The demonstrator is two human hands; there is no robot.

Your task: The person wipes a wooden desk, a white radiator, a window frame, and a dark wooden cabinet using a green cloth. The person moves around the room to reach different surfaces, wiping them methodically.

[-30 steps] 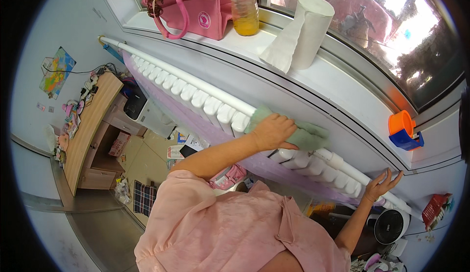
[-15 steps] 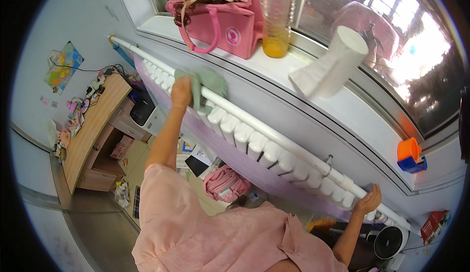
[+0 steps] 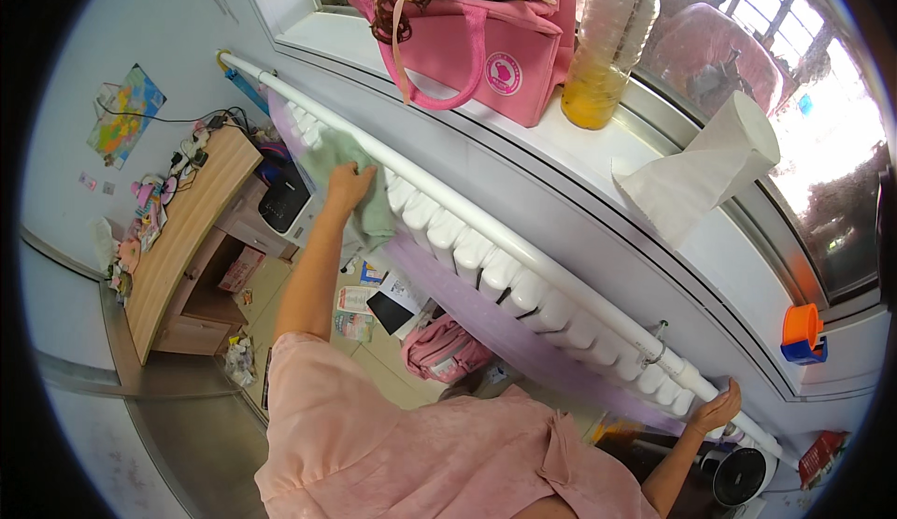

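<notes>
My left hand point(image 3: 350, 185) holds a pale green cloth point(image 3: 376, 209), which lies spread over the left part of a white radiator point(image 3: 475, 255). The cloth hangs over the radiator's near side, just below a long white pipe point(image 3: 523, 241) that runs along the wall. Near the pipe's right end, my right hand point(image 3: 718, 409) is closed around it, with the fingers on the far side. A sheer purple cloth point(image 3: 523, 346) hangs along the front of the radiator.
On the windowsill stand a pink handbag point(image 3: 505, 38), a bottle with yellow liquid point(image 3: 603, 71), a white paper roll point(image 3: 729, 150) and an orange-and-blue holder point(image 3: 802, 334). A wooden desk point(image 3: 192, 229) is at left. A pink backpack point(image 3: 447, 346) and papers lie on the floor below.
The green cloth was bunched around the pipe and is now off it, spread over the radiator below. My left hand has moved down with it. My right hand keeps its hold on the pipe.
</notes>
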